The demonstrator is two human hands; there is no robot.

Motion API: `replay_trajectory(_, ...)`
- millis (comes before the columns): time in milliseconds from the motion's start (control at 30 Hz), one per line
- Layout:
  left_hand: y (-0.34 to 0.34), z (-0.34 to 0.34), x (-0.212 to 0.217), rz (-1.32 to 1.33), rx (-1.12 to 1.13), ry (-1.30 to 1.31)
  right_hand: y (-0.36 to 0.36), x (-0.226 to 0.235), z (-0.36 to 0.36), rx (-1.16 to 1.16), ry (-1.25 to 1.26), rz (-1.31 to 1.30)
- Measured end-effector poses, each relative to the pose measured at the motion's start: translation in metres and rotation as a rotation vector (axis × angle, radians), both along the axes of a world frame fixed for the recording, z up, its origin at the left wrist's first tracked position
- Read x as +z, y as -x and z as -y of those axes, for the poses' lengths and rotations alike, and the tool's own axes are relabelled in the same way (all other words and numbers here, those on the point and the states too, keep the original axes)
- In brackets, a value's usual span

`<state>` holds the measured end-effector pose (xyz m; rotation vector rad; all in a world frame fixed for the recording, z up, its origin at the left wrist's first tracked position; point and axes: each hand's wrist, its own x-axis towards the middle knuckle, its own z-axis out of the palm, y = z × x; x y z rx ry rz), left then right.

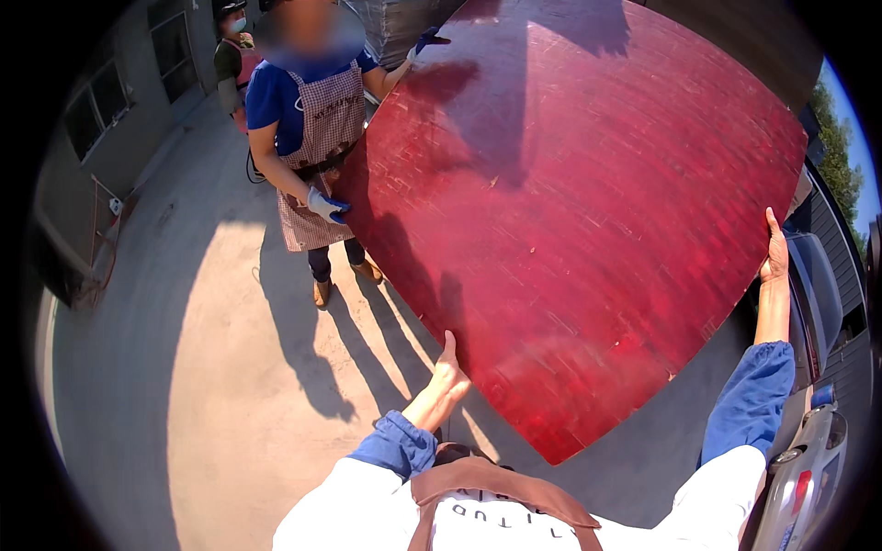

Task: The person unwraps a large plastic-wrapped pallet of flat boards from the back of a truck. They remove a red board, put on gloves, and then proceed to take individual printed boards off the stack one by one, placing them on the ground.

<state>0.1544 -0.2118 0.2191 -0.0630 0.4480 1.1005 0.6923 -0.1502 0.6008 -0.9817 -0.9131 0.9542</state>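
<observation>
Left hand point(449, 367) grips the red board's point(588, 202) lower-left edge; right hand point(775, 250) grips its right edge. A co-worker point(312, 119), upper left, holds the far end.

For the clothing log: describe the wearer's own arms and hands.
Both hands are bare, without gloves: the left hand and the right hand. Each forearm is bare up to a blue cuff, gathered and loose, over white sleeves. No watch or rings show.

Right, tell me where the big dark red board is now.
In the head view, the large dark red plywood board fills the centre and right, held between the person's left hand and right hand, with a gloved co-worker gripping its far edge.
</observation>
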Motion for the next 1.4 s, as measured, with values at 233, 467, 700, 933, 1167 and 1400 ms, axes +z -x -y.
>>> replay_trajectory(233, -0.004, 0.003, -0.049, -0.041, -0.129, 0.087, 0.037, -0.002, 0.033, -0.145, -0.133, 0.083)
replay_trajectory(467, -0.02, 0.023, -0.08, -0.051, -0.29, 0.049, 0.152, 0.034, 0.088, -0.289, -0.217, 0.204)
replay_trajectory(700, 0.022, -0.05, -0.126, -1.241, 0.114, -0.134, 0.19, 0.003, 0.117, -0.365, -0.344, 0.424)
replay_trajectory(933, 0.133, -0.137, 0.261, -1.564, 1.13, -1.315, 0.286, -0.022, 0.169, -0.37, -0.246, 0.762)
replay_trajectory(1167, 0.129, -0.162, 0.41, -1.582, 0.924, -2.017, 0.34, -0.072, 0.208, -0.336, -0.149, 0.839)
replay_trajectory(1400, 0.099, -0.17, 0.405, -1.311, 0.56, -2.074, 0.357, -0.115, 0.255, -0.296, 0.023, 0.894)
